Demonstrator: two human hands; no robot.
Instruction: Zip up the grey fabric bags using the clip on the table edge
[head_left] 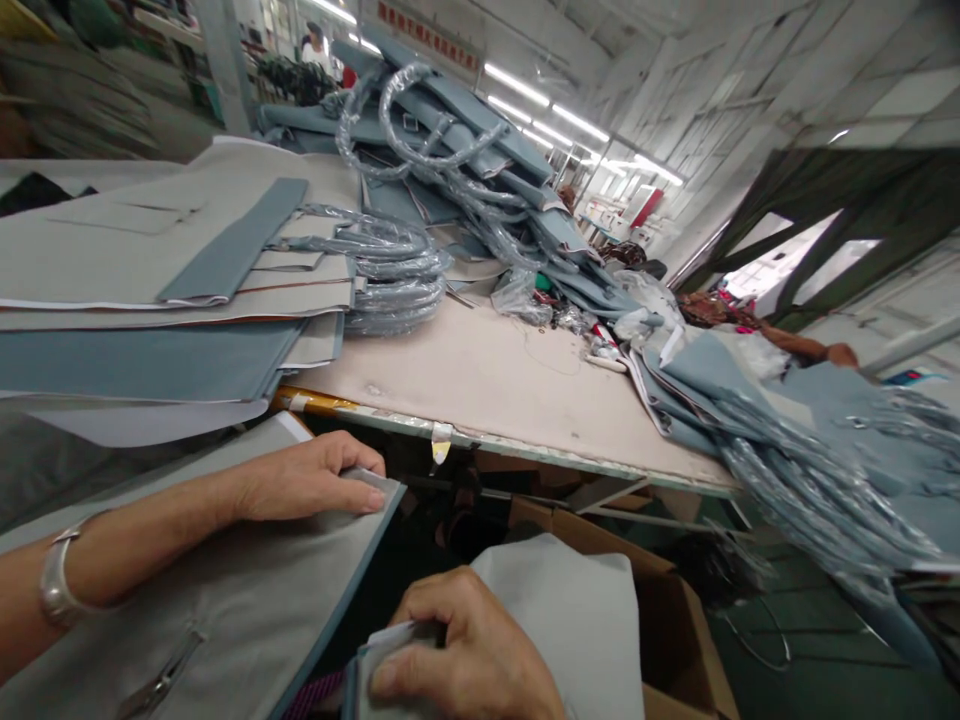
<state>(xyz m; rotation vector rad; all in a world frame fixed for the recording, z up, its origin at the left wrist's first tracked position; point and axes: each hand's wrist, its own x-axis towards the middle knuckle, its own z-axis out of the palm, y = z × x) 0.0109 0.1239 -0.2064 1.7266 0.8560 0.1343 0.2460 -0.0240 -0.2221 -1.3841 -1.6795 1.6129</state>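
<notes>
My left hand (319, 478), with a silver bracelet on its wrist, grips the upper corner of a large grey panel (247, 590) with a blue edge. A zipper (161, 680) shows on that panel at the lower left. Lower and to the right, my right hand (469, 640) is closed on a folded grey-and-blue piece (397, 680), thumb on top. Beside that hand a pale grey sheet (570, 610) spreads to the right; whether it belongs to the held piece I cannot tell.
A table (480, 370) carries stacked grey and blue panels (142, 355) at left, plastic-wrapped handles (397, 270), a blue heap (450, 130) behind and more bundles (810, 450) at right. Below stands an open cardboard box (679, 640). A distant person (316, 48) shows at top left.
</notes>
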